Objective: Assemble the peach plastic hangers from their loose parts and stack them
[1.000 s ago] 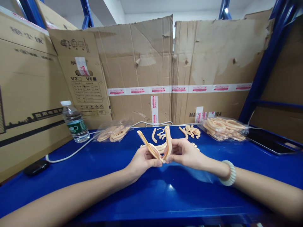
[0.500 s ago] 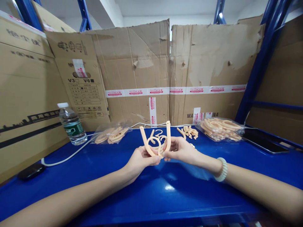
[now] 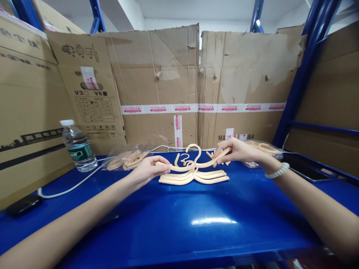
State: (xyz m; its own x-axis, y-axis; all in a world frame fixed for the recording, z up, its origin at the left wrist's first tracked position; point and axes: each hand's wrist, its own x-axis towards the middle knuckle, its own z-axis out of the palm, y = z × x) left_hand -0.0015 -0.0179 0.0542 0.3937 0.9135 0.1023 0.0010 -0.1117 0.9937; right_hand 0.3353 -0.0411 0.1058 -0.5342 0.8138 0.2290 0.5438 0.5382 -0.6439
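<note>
A cream-coloured foldable clothes hanger [image 3: 208, 164] is stretched between my two hands with its arms spread wide and its hook upward. My left hand [image 3: 146, 169] pinches the end of its left arm. Near the end of the other arm, my right hand [image 3: 235, 151] grips it with fingers and thumb. Just below, several more spread hangers [image 3: 211, 181] lie stacked on the blue table [image 3: 174, 220]. Loose hanger pieces, an arm piece [image 3: 177, 160] and a hook [image 3: 184, 155] among them, lie behind the held hanger. More small pieces are partly hidden by my right hand.
Clear plastic bags of hanger parts stand at the back left [image 3: 127, 158] and back right [image 3: 265, 147]. A water bottle [image 3: 80, 149], a white cable [image 3: 75, 186] and a black object [image 3: 24, 205] are at left. A dark phone-like slab [image 3: 307, 168] lies right. Cardboard [image 3: 157, 82] walls the back.
The held hanger has gone from folded upward in a U to spread wide. My hands have moved apart to its arm ends, and the stacked hangers now show beneath it.
</note>
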